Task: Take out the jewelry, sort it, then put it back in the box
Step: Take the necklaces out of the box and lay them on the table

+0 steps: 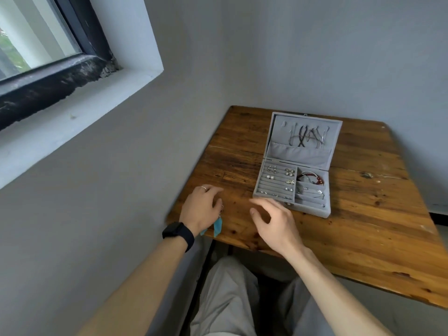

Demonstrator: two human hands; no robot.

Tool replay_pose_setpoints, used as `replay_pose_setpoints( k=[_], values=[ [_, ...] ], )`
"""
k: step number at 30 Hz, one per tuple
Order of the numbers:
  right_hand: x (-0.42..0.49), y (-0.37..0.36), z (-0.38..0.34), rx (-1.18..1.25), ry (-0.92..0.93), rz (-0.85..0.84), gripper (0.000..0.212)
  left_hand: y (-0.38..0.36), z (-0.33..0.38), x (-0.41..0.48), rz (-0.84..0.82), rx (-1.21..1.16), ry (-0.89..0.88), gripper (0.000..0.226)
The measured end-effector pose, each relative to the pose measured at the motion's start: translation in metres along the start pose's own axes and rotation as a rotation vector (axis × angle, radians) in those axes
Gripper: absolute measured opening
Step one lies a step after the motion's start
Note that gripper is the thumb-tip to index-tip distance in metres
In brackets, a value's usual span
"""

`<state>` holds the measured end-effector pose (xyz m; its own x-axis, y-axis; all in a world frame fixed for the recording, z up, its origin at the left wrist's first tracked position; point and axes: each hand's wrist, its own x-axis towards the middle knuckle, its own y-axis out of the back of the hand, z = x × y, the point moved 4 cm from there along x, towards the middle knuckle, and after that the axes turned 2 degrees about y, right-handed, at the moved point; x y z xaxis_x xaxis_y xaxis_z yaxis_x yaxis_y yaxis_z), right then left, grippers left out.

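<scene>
Taking-out step, and early in it by the look of things. Open on the counter [363,226]: the jewelry box [308,209], lid [278,132] propped upright at the back. Hanging inside that lid, necklaces [308,138]. Tucked into the padded rolls of the box's left half, small stud earrings [278,178]. In the right-hand compartments, red bead bracelets [312,178] at the back and thin chains nearer the front. Nearly everything in the box, then, with sorting not yet begun.

Out of the box, only turquoise feather earrings [217,225], left of the box and near the counter's front edge. Pinched at the hook end, as far as can be made out, by the left hand [203,207], fingers curled down over them, feathers trailing out beneath the palm toward the wrist and its black watch [178,232]. Hard to tell whether lying flat on the wood or dangling just above.

Right hand [274,219] empty and loose, fingers relaxed and slightly spread, hovering just before the box's front left corner without touching it.

Next, probably: set the feathers down left of the box, well apart from its front wall to leave sorting room, let go, then reach the free hand into the rolls for the studs. Calls for a fine fingertip pinch on tiny pieces, one pair at a time, and care not to snag the chains or nudge the light box.
</scene>
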<state>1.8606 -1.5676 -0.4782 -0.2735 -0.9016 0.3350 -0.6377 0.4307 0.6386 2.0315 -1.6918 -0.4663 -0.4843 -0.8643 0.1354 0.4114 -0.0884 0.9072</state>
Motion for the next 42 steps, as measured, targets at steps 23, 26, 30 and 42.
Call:
replay_pose_setpoints(
  k=[23, 26, 30, 42],
  values=[
    [0.166, 0.115, 0.096, -0.486, -0.119, 0.34, 0.023, -0.042, 0.129, 0.212, -0.101, -0.568, 0.04, 0.073],
    [0.187, 0.108, 0.096, -0.524, -0.15, 0.338, 0.021, -0.048, 0.131, 0.223, -0.15, -0.668, 0.073, 0.073],
    [0.207, 0.096, 0.09, -0.568, -0.249, 0.277, 0.028, -0.051, 0.125, 0.225, -0.154, -0.729, 0.07, 0.071],
    [0.211, 0.09, 0.077, -0.483, -0.352, 0.356, 0.016, -0.05, 0.112, 0.224, -0.136, -0.633, -0.039, 0.068]
  ],
)
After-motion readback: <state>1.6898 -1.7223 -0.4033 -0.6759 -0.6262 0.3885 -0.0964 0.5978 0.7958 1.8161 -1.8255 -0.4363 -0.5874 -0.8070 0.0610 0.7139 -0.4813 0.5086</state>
